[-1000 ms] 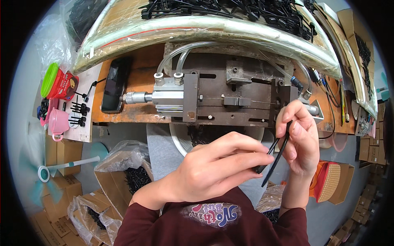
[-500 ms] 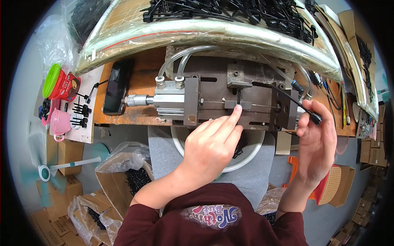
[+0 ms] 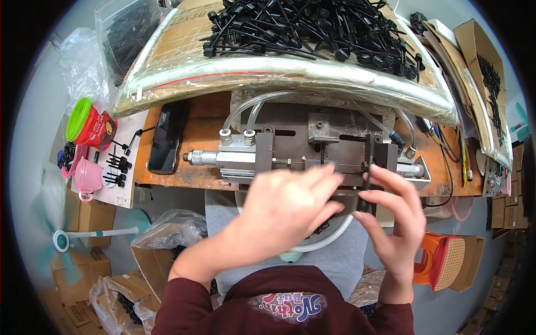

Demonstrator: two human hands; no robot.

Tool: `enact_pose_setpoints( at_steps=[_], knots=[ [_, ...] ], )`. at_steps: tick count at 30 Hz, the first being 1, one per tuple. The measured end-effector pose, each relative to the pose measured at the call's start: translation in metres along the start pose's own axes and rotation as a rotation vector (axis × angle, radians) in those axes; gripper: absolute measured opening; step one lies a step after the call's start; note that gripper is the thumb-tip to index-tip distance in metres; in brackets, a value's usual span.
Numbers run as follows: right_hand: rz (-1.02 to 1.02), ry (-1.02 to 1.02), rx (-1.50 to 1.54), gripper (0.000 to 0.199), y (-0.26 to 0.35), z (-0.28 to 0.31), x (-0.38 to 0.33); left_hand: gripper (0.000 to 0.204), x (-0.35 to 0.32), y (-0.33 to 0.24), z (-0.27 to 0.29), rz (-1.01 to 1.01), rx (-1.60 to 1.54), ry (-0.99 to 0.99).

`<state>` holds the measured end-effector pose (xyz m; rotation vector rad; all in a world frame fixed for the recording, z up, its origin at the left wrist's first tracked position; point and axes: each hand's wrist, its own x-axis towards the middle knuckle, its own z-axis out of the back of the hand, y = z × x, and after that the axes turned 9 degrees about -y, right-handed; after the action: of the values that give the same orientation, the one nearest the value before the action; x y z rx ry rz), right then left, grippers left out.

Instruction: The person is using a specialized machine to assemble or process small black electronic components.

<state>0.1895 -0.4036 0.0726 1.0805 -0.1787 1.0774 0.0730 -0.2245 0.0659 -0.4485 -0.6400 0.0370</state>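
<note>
My left hand (image 3: 290, 201) is over the near edge of a dark metal fixture (image 3: 346, 148), its fingers stretched forward, thumb apart and blurred by motion. Nothing shows in its grasp. Just beyond those fingertips, a thin black piece (image 3: 322, 152) stands below the small metal block (image 3: 322, 128) at the fixture's middle. At the fixture's right end, my right hand (image 3: 399, 215) pinches a slim black plastic stem with a thicker end (image 3: 365, 204) between thumb and fingers. The stem points away from me, in front of the right end plate.
A silver air cylinder (image 3: 234, 159) with clear hoses is on the fixture's left. Behind it, a wrapped cardboard shelf (image 3: 184, 53) bears a heap of black stemmed parts (image 3: 312, 33). A phone (image 3: 164, 137) lies left; a white basin (image 3: 329, 237) is below, over my lap.
My left hand has lifted its index finger off the fixture's middle and blurs. My right hand has moved left and nearer, turning the black stem more upright. The view has shifted slightly.
</note>
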Motion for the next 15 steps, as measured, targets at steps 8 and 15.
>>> enact_pose_setpoints(
  at_steps=[8,15],
  knots=[
    [0.174,0.142,-0.247,0.024,-0.013,-0.04,-0.014,0.028,0.13,0.066,0.014,-0.217,0.284,-0.618],
    [0.281,0.23,-0.344,0.018,-0.014,-0.049,-0.005,0.025,0.164,0.072,0.014,0.045,0.078,-0.2]
  ],
)
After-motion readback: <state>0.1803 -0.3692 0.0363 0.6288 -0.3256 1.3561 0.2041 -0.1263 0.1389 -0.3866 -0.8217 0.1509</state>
